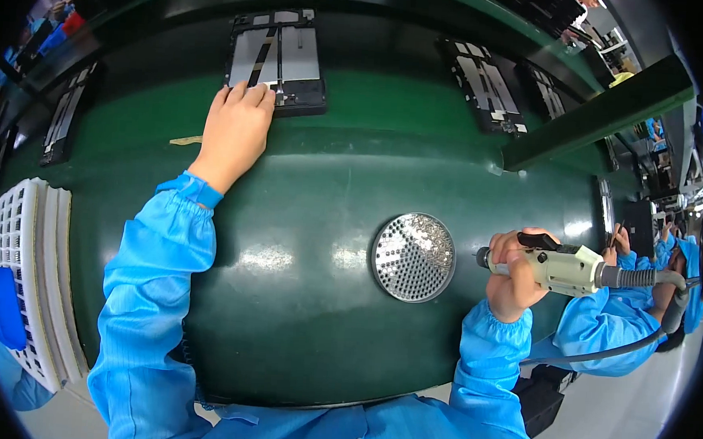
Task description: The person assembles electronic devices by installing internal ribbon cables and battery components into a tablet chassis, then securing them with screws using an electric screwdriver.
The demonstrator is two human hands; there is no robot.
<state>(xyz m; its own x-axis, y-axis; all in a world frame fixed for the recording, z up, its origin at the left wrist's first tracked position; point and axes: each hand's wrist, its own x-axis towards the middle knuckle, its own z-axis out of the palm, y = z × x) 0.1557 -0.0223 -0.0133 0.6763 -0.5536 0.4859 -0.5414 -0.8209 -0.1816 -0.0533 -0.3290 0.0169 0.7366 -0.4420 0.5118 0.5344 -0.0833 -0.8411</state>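
Note:
My left hand (234, 132) reaches forward and rests its fingers on the near edge of a flat dark device panel (279, 54) with grey inner plates, lying on the conveyor belt. My right hand (513, 270) is closed around a beige electric screwdriver (567, 268), held sideways with its tip pointing left. A grey hose runs from the tool's back end down to the right. A round perforated metal screw tray (413, 257) sits on the green table (298, 297) just left of the screwdriver tip. Both my arms wear blue sleeves.
More open device panels (484, 84) lie further right on the belt and one (64, 117) at far left. White slotted trays (30, 268) stand at the left edge. Another person in blue (631, 317) works at the right. A green beam (599, 114) crosses the upper right.

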